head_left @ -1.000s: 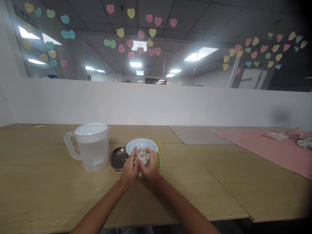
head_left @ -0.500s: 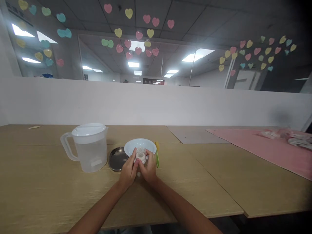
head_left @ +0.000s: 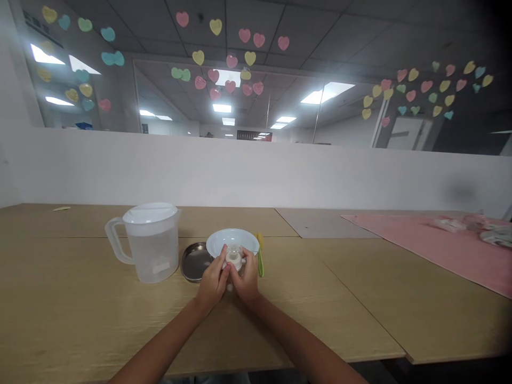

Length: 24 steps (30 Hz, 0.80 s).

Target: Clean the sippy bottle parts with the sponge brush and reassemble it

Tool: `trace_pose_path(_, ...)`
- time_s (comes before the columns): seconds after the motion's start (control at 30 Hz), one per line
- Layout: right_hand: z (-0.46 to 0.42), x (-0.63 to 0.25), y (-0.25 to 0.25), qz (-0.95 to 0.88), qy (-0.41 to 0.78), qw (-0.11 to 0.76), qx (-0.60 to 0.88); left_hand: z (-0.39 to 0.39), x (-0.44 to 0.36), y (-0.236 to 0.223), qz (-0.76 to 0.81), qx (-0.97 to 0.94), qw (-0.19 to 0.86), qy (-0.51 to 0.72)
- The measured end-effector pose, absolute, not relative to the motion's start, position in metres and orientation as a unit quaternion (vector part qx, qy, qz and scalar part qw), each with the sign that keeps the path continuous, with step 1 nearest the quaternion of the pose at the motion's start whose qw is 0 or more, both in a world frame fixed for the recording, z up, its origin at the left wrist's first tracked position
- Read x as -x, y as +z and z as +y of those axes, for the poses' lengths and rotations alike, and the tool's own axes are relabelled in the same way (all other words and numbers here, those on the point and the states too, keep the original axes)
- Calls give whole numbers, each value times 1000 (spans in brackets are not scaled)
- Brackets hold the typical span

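Note:
My left hand (head_left: pixel 213 282) and my right hand (head_left: pixel 247 281) are closed together around a baby bottle (head_left: pixel 234 258), fingers on its sides and thumbs at its near side. Its clear domed top and white collar show between the hands. The rest of it is mostly hidden by my fingers. Just below my hands a small pale spot shows, too small to name. Behind them stands a white bowl (head_left: pixel 217 238), partly covered by the hands. A round metal dish (head_left: pixel 194 261) lies left of the bowl. On its right is a green-handled brush (head_left: pixel 261 264) with a yellow head.
A translucent lidded pitcher (head_left: pixel 154 250) holding clear liquid stands to the left on the wooden table (head_left: pixel 80 309). A pink cloth (head_left: pixel 424 240) covers the far right, with plastic-wrapped items (head_left: pixel 452 223) on it. A white wall (head_left: pixel 256 170) rises behind the table.
The whole view has shifted slightly, so everything sits a little further right. Both hands keep their grip on the bottle, which looks slightly turned or tilted.

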State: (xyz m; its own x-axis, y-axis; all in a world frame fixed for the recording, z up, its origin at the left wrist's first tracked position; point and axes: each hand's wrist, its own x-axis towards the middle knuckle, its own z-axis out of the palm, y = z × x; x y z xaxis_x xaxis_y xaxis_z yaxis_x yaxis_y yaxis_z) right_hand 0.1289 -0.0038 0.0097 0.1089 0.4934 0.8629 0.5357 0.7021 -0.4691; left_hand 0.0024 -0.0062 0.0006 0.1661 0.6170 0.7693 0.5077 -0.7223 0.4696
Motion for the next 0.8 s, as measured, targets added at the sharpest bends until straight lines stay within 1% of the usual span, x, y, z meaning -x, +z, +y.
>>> trace_pose_path(0.33,-4,-128,8,-668,-9,637,384,-5,0,0,370,-768,40,521)
trace_pose_path(0.8,-2,-127,5,-668,-24,637,385,2,4,-5,359,-782,-34,508)
